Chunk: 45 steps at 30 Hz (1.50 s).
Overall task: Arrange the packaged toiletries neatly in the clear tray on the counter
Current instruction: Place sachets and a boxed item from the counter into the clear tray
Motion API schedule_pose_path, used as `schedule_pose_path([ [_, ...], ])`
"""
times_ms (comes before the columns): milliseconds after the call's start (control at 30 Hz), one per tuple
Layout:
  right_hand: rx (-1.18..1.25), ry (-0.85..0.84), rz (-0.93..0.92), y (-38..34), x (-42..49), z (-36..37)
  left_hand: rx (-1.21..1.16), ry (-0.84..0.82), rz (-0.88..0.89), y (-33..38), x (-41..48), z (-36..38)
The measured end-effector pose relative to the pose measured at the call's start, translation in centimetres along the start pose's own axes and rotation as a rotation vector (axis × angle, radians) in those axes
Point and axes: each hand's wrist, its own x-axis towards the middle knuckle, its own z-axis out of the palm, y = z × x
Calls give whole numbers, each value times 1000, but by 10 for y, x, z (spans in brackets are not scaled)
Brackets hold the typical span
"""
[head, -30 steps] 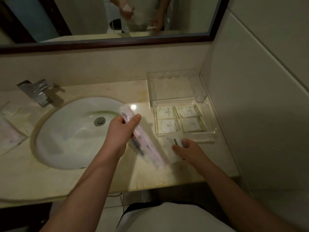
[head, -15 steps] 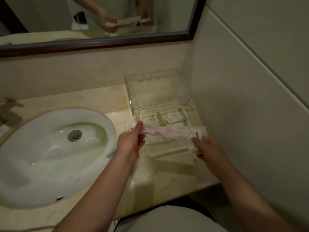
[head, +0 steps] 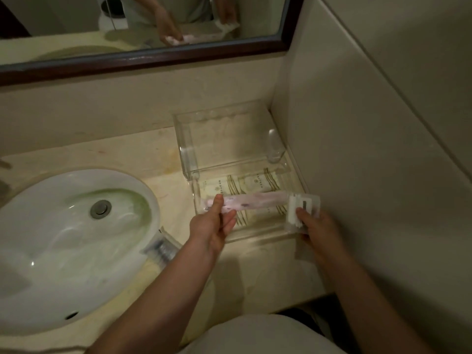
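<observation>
Now 2 hands point(head: 212, 226) point(head: 316, 226) grip 1 long pkt point(head: 255, 201) over tray point(head: 255, 237).

The scene is dim and yellow-tinted; soft glare sits on the white sink point(head: 63, 241) and on the clear tray point(head: 229, 159) walls; forearms throw faint shadows on the table point(head: 143, 159); wide-angle bending curves the mirror point(head: 153, 54) frame; detail is soft and grainy.
</observation>
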Motion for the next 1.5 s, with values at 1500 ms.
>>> schedule_pose_path([
  [1500, -345, -105, -251, -64, 26, 30, 1714, -282, 821, 20, 35, 4],
])
